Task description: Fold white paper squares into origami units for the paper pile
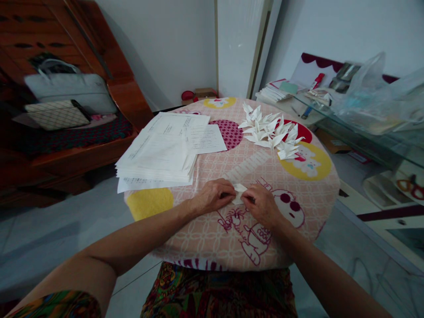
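Observation:
Between my two hands, just above the cloth, is a small folded piece of white paper (239, 189). My left hand (215, 194) pinches its left side between thumb and fingers. On the other side my right hand (260, 201) is closed on the paper's right edge. The fingers hide part of the folds. Farther back on the right lies a cluster of several folded paper cranes (270, 128), pointed and white. A thick stack of printed paper sheets (155, 150) sits to the left, with a smaller printed sheet (208, 139) on its right side.
A patterned pink cloth (205, 238) covers the round table. To the right, a glass shelf (357, 128) holds plastic bags (361, 97). Orange-handled scissors (410, 187) lie lower down. On the left, a wooden bench (129, 101) carries a grey bag (73, 90).

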Motion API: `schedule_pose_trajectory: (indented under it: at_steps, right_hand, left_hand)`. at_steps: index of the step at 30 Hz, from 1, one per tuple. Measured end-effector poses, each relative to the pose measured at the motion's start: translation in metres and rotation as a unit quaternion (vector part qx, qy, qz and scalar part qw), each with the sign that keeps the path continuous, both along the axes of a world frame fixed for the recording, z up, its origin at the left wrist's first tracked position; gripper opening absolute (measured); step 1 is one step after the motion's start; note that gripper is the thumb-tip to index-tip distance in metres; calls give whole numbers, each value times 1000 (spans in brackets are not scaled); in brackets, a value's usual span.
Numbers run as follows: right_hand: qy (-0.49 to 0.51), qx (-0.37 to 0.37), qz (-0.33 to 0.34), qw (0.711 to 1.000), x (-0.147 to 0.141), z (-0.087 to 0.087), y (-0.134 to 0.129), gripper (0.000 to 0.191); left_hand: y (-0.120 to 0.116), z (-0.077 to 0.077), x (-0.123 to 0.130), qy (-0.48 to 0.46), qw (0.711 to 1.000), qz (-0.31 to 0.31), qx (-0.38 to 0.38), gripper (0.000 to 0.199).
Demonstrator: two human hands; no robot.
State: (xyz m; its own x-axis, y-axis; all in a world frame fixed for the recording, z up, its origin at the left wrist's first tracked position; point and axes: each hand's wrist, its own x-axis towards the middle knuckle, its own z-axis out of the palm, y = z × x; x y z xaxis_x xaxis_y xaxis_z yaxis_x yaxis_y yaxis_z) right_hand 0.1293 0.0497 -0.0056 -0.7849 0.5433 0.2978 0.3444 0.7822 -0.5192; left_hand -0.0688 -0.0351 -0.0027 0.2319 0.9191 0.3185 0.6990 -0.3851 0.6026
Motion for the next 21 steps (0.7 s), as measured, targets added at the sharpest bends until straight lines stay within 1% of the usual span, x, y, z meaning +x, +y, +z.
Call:
schedule_pose_trajectory:
  at_steps: [4,7,10,11,14,16,18,21]
  right_hand:
    - [7,15,-9,1000,0,-1,-1,16]
    - [23,10,-15,1000,1,-2,-2,12]
    - [29,12,-16,999,1,-2,-4,30]
    - [21,22,-12,999,1,-1,-5,32]
    - [-21,60,2,998,0,1,-7,22]
    - [-46,71,7,996,-1,4,-7,19]
    - [-60,56,7,997,-2,6,-6,17]
    - [-66,-14,-13,998,-5,9,-3,16]
  left_hand:
    - [0,-1,1,-21,1000,4,12,13]
    - [1,-1,0,-33,999,5,4,13]
    - [0,1,0,-29,1000,5,-1,13]
    - [0,1,-1,-24,1000,8,0,12]
    - [-2,1,-2,-14,1000,16,10,17]
    - [-3,0,-2,-10,1000,11,11,20]
    - [-3,-1,-1,-16,1000,6,6,19]
    - [0,0,2,-59,998,30,-12,15]
